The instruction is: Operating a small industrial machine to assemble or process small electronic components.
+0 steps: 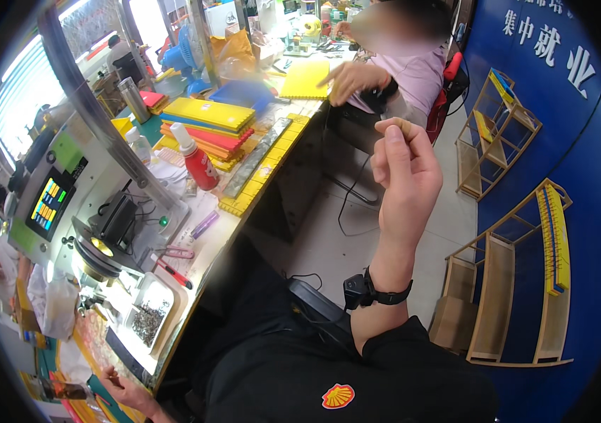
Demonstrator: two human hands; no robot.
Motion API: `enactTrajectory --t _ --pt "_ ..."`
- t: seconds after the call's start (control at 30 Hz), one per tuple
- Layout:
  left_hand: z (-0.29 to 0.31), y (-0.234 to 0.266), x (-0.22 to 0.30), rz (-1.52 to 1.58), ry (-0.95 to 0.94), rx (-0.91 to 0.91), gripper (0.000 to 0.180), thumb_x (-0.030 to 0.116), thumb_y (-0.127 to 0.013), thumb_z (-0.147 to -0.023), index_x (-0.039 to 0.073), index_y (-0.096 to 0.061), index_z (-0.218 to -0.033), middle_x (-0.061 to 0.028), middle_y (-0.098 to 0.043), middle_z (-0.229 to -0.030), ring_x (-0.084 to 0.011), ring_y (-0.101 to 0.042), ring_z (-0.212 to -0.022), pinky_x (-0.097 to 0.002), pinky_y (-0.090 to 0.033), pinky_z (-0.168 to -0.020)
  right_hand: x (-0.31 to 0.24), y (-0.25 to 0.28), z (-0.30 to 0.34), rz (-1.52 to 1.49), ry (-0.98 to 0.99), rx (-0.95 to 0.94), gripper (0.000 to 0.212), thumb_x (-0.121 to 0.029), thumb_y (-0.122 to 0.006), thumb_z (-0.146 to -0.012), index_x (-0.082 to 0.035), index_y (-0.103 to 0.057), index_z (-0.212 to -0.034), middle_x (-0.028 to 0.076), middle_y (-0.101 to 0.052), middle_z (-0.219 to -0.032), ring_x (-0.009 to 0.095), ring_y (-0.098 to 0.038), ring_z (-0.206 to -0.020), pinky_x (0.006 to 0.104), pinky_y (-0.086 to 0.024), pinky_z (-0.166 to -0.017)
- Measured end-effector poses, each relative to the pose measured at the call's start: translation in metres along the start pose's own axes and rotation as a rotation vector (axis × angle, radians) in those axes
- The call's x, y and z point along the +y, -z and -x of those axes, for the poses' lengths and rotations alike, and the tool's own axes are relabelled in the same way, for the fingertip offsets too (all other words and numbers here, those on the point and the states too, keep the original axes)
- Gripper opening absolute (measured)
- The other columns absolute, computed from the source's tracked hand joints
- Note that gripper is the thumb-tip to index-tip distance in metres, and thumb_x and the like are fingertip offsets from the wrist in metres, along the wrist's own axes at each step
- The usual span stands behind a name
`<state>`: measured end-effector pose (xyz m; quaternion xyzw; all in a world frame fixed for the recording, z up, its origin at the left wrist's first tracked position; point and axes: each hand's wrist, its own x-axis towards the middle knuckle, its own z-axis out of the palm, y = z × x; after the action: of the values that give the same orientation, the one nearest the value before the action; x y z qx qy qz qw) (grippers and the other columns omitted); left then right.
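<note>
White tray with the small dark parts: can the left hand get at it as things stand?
Probably yes: the left hand is close to the white tray, whose top looks uncovered, with the small dark parts exposed. The dark strip beside it looks flat, so unlikely to block.

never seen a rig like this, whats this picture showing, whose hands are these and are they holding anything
There's no robot: a person works bare-handed, filmed by a fisheye camera on their head, so straight edges bend. Their right hand is raised, fingers curled; anything pinched there is too small to tell. Their left hand is low by the bench; I can't tell its grip. On the bench sit a tray of dark bits, a red bottle and yellow boards. Up top, another hand is a co-worker's.
</note>
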<state>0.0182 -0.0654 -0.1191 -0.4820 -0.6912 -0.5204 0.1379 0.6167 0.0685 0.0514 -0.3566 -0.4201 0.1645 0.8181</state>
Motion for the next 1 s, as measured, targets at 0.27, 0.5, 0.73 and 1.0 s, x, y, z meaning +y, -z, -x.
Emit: enactTrajectory --t 0.27,0.5,0.73,1.0 --pt "-0.001 0.002 0.001 -0.036 -0.008 -0.011 0.039 -0.011 -0.045 -0.083 -0.001 -0.063 -0.117 -0.0095 -0.059 -0.109 -0.0237 -0.056 -0.100 -0.0327 -0.045 -0.092 0.003 0.002 0.000 0.006 0.010 -0.002 0.016 -0.012 -0.059 -0.109 0.002 -0.068 -0.110 -0.003 -0.058 -0.076 0.001 -0.047 -0.064 0.0190 -0.036 -0.057" --pt "0.000 0.002 -0.001 -0.020 -0.009 0.000 0.038 -0.011 -0.045 -0.084 -0.003 -0.062 -0.117 -0.0101 -0.059 -0.109 -0.0241 -0.056 -0.099 -0.0332 -0.045 -0.091 0.003 0.003 0.001 -0.025 -0.012 -0.003 0.017 -0.014 -0.060 -0.109 0.001 -0.068 -0.110 -0.003 -0.058 -0.076 0.001 -0.046 -0.064 0.0183 -0.036 -0.056" --pt "-0.001 0.002 0.004 -0.049 0.010 -0.017 0.038 -0.011 -0.044 -0.085 -0.003 -0.062 -0.117 -0.0110 -0.059 -0.109 -0.0245 -0.057 -0.101 -0.0330 -0.045 -0.095 0.004 0.003 -0.001 0.002 0.000 -0.003 0.017 -0.015 -0.061 -0.109 0.001 -0.068 -0.110 -0.004 -0.057 -0.076 0.001 -0.046 -0.063 0.0186 -0.035 -0.055" --pt "-0.005 -0.002 0.008 0.130 0.111 -0.023 0.041 -0.010 -0.042 -0.084 -0.005 -0.059 -0.121 -0.0115 -0.059 -0.113 -0.0252 -0.058 -0.108 -0.0344 -0.045 -0.102 0.049 -0.006 -0.041 0.068 -0.110 -0.071 0.018 -0.015 -0.061 -0.107 0.002 -0.068 -0.107 -0.002 -0.057 -0.073 0.003 -0.046 -0.059 0.0204 -0.034 -0.052"
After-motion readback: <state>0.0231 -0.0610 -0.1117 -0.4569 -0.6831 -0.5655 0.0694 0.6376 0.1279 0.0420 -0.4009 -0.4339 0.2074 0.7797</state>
